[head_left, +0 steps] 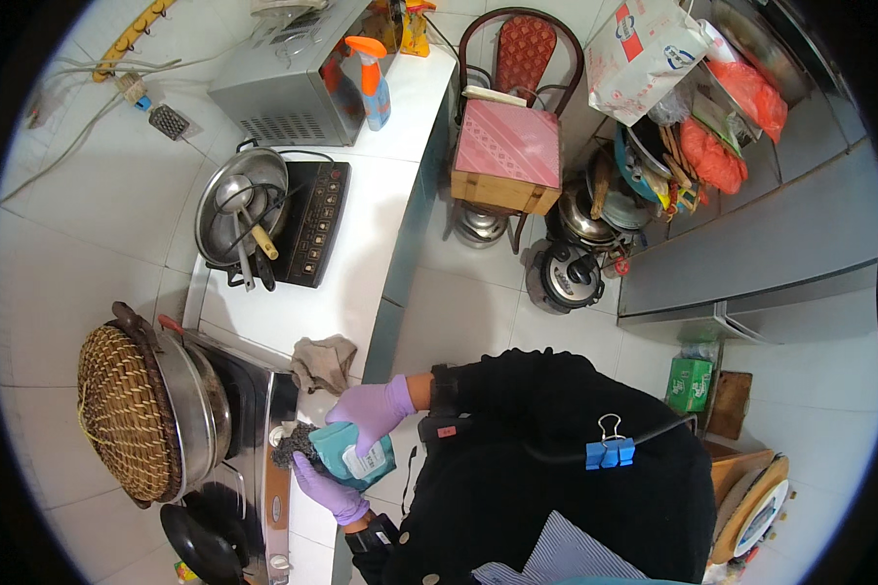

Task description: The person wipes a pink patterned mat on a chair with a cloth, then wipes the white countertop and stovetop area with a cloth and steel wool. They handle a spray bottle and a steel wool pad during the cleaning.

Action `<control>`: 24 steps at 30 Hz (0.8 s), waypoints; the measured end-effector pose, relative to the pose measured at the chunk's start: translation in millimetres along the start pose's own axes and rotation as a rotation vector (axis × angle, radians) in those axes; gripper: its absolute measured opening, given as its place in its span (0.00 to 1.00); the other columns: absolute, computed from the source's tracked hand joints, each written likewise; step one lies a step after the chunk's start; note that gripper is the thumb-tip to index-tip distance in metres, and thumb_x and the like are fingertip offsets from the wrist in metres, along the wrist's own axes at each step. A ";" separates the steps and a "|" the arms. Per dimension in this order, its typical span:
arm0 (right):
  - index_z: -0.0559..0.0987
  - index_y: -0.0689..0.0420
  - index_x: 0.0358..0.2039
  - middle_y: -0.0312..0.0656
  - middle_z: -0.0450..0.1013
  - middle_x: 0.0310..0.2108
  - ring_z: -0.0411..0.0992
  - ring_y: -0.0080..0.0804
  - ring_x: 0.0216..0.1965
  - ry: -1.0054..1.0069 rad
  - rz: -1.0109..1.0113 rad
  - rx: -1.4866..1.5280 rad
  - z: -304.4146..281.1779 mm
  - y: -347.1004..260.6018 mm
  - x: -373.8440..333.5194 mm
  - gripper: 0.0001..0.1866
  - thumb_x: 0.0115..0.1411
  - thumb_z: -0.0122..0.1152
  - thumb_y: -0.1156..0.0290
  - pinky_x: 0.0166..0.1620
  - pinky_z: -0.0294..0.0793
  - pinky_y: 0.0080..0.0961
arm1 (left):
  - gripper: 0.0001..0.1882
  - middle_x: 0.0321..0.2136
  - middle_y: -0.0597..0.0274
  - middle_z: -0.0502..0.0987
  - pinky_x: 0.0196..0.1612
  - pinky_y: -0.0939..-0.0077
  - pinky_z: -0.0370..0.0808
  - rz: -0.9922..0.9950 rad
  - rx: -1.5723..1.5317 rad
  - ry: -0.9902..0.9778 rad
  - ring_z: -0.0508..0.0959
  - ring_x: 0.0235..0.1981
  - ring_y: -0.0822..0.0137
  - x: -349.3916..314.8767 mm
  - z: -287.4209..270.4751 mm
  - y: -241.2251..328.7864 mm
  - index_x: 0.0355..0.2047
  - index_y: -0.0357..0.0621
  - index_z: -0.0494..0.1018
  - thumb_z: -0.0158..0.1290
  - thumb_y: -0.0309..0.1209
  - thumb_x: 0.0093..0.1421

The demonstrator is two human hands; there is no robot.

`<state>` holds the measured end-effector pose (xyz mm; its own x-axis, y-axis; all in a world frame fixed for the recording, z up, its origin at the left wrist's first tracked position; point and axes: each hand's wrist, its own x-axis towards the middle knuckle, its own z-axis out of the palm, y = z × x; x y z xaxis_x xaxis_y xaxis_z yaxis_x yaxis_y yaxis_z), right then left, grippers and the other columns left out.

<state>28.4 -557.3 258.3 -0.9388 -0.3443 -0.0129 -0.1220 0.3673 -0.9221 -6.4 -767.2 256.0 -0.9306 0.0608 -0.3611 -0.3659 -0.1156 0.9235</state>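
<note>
Both my hands wear light purple gloves and meet over the counter's front edge beside the stove. My right hand (373, 411) is closed around a teal pouch (345, 450) with a pale label, gripping it from above. Just below it, my left hand (330, 490) reaches up to a dark grey, curly scouring pad (295, 446), its fingers against the pad's lower edge. The pad lies right at the left end of the pouch. Part of the left hand's grip is hidden by the pouch. A crumpled beige cloth (323, 364) lies on the counter close by.
On the stove (279, 507) stand a steel pot (197, 414) with a woven lid (122, 414) and a black pan (200, 546). Farther along the counter are an induction cooker (317, 224), a wok (210, 224), a microwave (283, 83) and a spray bottle (372, 88). A chair (527, 58) stands behind.
</note>
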 end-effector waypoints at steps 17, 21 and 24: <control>0.77 0.55 0.33 0.47 0.76 0.30 0.77 0.51 0.35 0.315 0.120 -0.217 33.5 -71.6 -33.0 0.16 0.49 0.65 0.57 0.39 0.75 0.42 | 0.26 0.46 0.50 0.74 0.48 0.59 0.77 -0.038 -0.064 -0.203 0.77 0.45 0.58 6.7 3.3 -8.0 0.58 0.34 0.66 0.42 0.44 0.72; 0.79 0.55 0.41 0.49 0.78 0.33 0.78 0.49 0.37 0.344 0.083 -0.073 40.5 -77.2 -43.0 0.20 0.51 0.66 0.56 0.41 0.76 0.39 | 0.31 0.55 0.49 0.68 0.53 0.56 0.75 0.045 0.089 -0.265 0.74 0.52 0.53 5.7 -3.6 -25.0 0.67 0.44 0.56 0.49 0.40 0.68; 0.79 0.55 0.47 0.50 0.79 0.35 0.79 0.43 0.38 0.398 -0.034 0.168 36.0 -72.3 -53.2 0.23 0.55 0.64 0.55 0.43 0.76 0.34 | 0.36 0.57 0.50 0.66 0.55 0.57 0.73 -0.042 -0.017 -0.417 0.72 0.56 0.53 9.5 -14.0 -32.3 0.71 0.53 0.50 0.52 0.38 0.66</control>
<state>98.8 -596.6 311.8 -0.9902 0.0181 0.1387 -0.1321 0.2046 -0.9699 -3.6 -776.8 220.9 -0.8307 0.4618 -0.3111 -0.4064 -0.1210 0.9056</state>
